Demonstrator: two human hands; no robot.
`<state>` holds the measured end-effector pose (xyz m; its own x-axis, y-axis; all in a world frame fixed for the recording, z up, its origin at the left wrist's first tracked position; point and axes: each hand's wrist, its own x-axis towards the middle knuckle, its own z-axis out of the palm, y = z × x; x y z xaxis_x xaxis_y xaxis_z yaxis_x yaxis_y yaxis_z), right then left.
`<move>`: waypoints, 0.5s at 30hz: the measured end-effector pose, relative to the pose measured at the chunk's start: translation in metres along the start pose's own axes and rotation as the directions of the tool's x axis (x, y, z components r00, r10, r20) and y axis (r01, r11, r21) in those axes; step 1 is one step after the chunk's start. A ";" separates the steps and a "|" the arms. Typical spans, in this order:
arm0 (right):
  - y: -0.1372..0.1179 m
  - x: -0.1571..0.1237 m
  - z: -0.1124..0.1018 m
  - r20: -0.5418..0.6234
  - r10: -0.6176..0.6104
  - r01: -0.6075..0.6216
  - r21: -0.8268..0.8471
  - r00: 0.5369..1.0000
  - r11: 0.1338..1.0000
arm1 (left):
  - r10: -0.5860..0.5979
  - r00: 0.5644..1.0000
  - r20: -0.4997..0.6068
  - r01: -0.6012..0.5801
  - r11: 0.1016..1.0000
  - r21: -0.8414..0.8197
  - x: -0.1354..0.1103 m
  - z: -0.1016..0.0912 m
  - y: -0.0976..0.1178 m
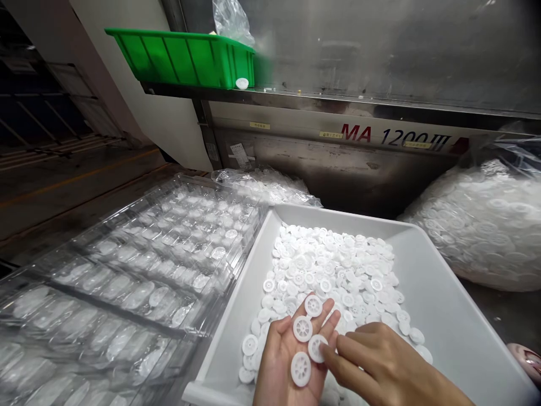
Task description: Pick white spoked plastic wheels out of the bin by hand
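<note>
My left hand (276, 363) is palm up over a grey bin (230, 332), with several small white spoked plastic wheels (301, 369) lying on its palm and fingers. My right hand (382, 361) reaches in from the right. Its fingers are bent together, and the fingertips meet the edge of one plastic wheel (316, 348) on the left palm. The thumb of the right hand is mostly hidden. Beneath both hands, a heap of loose white wheels (333, 265) covers the bin's floor.
Clear plastic trays (139, 259) filled with rows of white wheels stand left of the bin. A full clear bag (486, 220) sits at the right, and another bag (270, 186) lies behind the trays. On a machine ledge (321, 98) rests a green crate (181, 59).
</note>
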<state>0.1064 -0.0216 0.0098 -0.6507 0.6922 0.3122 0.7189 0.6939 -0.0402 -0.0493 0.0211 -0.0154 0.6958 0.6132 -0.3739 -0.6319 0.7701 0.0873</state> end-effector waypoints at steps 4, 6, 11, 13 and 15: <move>0.007 -0.006 -0.003 -0.022 0.000 -0.002 -0.056 1.000 0.998 | 0.011 1.000 -0.006 -0.011 1.000 0.020 0.000 0.004 0.000; 0.010 -0.008 -0.002 -0.025 0.009 -0.011 -0.080 1.000 0.997 | 0.019 1.000 -0.010 -0.019 0.999 0.030 0.000 0.005 0.000; 0.011 -0.009 0.001 -0.010 0.060 -0.061 -0.087 0.998 0.994 | 0.027 0.999 -0.017 -0.026 0.999 0.040 0.000 0.004 0.000; 0.008 -0.008 -0.001 -0.008 0.078 -0.079 -0.064 0.997 0.995 | 0.022 0.999 -0.023 -0.021 0.999 0.036 0.001 0.003 0.000; 0.002 -0.006 -0.004 -0.011 0.078 -0.079 -0.024 0.997 0.997 | 0.020 0.999 -0.033 -0.019 0.999 0.032 0.001 0.002 0.000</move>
<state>0.1126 -0.0254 0.0117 -0.5897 0.7422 0.3184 0.7736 0.6323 -0.0414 -0.0481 0.0221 -0.0142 0.6717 0.6223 -0.4020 -0.6336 0.7637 0.1235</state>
